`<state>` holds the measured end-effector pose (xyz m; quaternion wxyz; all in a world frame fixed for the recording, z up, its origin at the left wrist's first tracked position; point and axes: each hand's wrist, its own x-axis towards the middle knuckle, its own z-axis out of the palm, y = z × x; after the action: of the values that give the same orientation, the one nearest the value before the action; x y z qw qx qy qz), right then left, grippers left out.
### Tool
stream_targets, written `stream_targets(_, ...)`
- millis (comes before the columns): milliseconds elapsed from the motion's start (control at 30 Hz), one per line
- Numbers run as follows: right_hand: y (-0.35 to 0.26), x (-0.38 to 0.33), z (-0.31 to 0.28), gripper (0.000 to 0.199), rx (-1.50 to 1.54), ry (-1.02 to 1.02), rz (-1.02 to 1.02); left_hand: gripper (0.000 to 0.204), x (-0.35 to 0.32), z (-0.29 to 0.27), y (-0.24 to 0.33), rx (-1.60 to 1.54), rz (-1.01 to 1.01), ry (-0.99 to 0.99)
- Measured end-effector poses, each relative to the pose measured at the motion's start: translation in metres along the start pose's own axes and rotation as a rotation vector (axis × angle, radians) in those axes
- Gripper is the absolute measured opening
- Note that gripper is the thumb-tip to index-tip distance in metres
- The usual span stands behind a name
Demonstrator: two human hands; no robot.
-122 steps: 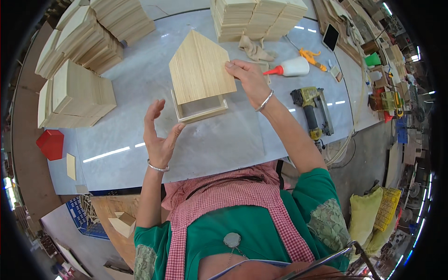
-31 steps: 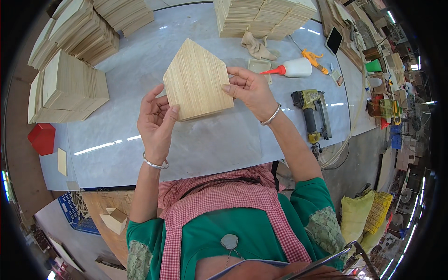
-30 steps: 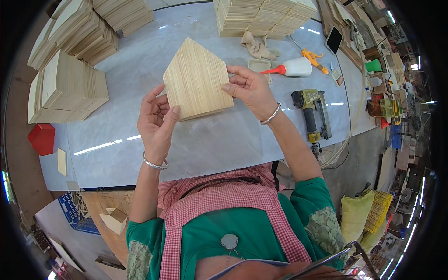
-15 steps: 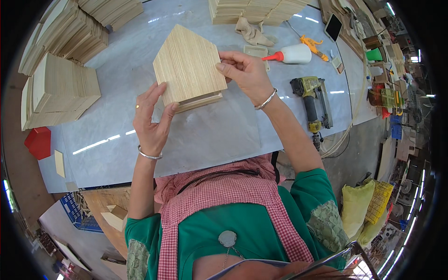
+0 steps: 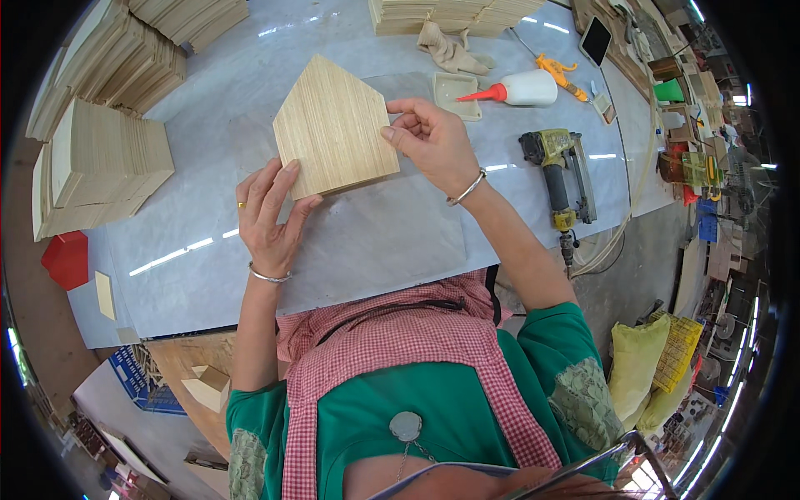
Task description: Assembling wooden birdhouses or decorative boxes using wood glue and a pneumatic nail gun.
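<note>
pale wooden board (image 5: 336, 125), five-sided like a little house, sits between two bare hands on a grey table (image 5: 379, 246), its peak pointing away from the wearer. the hands are apart from each other, both touching the board. the left hand (image 5: 268, 215) spans its lower left corner with fingertips and thumb; whether it grips or only steadies, i cannot tell. the right hand (image 5: 437, 148) pinches the right edge between thumb and fingers. just beyond that hand, a white bottle (image 5: 533, 87) lies with its red nozzle over a shallow dish (image 5: 453, 86). farther right is a yellow and black nail gun (image 5: 557, 167). wooden stacks (image 5: 125, 167) stand left and at the back.
</note>
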<state>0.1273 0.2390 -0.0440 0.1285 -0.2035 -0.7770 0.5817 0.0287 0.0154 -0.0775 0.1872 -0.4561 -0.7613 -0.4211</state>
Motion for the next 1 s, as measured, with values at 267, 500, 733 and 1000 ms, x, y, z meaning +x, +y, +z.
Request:
stream_targets(267,-0.003,0.003,0.003,0.029,-0.043,0.017,-0.01,0.048,-0.002,0.0,0.003,-0.017,-0.047,0.01)
stream_targets(500,0.003,0.004,0.005,0.03,-0.066,0.002,-0.031,0.045,-0.009,0.004,0.005,-0.065,-0.092,0.042)
stream_targets(733,0.014,-0.016,-0.001,0.028,0.048,0.037,-0.056,0.038,-0.017,0.006,0.009,-0.105,-0.196,0.069)
stream_targets(1000,0.025,-0.038,-0.004,0.019,-0.449,0.11,-0.506,0.033,-0.014,0.013,0.005,-0.095,-0.14,0.097)
